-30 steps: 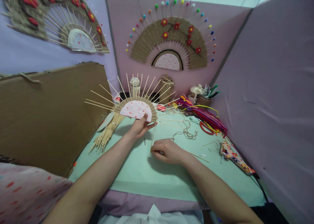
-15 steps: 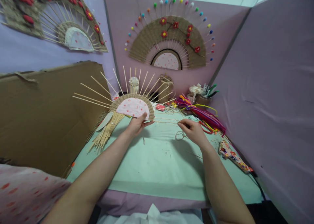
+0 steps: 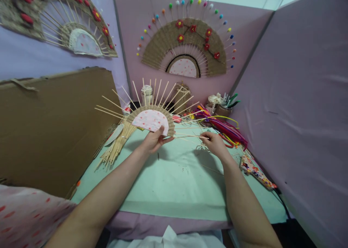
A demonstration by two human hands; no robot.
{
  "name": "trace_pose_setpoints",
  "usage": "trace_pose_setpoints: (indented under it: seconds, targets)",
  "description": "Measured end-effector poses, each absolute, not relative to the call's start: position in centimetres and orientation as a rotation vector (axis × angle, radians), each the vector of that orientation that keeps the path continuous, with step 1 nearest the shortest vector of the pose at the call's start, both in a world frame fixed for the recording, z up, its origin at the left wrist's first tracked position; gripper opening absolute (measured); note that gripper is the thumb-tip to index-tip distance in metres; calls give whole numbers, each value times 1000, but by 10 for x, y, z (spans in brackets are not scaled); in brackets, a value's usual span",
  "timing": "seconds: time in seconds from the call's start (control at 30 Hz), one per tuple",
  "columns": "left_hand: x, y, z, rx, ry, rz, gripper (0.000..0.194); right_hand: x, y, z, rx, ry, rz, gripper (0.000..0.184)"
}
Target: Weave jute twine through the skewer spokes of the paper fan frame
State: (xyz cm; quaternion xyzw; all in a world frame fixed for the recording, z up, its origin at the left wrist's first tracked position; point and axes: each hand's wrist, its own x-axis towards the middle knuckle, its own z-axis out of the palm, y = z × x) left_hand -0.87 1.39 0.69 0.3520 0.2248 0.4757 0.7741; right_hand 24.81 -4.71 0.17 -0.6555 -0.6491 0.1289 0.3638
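Observation:
My left hand point(image 3: 154, 141) grips the lower right part of a half-round fan, its thumb on the pink dotted cloth centre point(image 3: 149, 120). Woven twine point(image 3: 170, 122) borders the cloth, and thin wooden sticks point(image 3: 164, 93) spread outward from it. My right hand point(image 3: 215, 144) is closed in a pinch on a thin twine strand point(image 3: 187, 135) that runs from the fan's right end, beside the lowest sticks. The exact fingertip hold is too small to make out. A loose curl of twine point(image 3: 203, 147) hangs or lies just below that hand.
A bundle of sticks point(image 3: 116, 146) lies left, by a cardboard panel point(image 3: 54, 128). Behind stand a glass jar point(image 3: 147, 95), a twine spool point(image 3: 182, 97) and a pot of pens point(image 3: 224, 109). Coloured pipe cleaners point(image 3: 227, 127) and a floral-patterned glue gun point(image 3: 255, 172) lie right. Finished fans point(image 3: 187, 34) hang behind.
The fan has shifted right and slightly down in my left hand, tilting a little. My right hand has moved slightly right, still pinching the twine.

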Motion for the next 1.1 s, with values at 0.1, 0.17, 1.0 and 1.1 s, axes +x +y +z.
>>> trace_pose_setpoints:
  seconds: [0.1, 0.17, 1.0, 1.1]
  targets:
    - [-3, 2, 6, 750, 455, 875, 32, 245, -40, -6, -1691, -1588, 260, 29]
    - [2, -5, 4, 737, 440, 794, 33, 244, -35, -13, -1672, -1544, 239, 31]
    - [16, -18, -8, 713, 496, 645, 23, 234, -38, -12, -1560, -1346, 166, 35]
    - [16, -16, -10, 727, 499, 649, 24, 233, -38, -11, -1559, -1363, 154, 36]
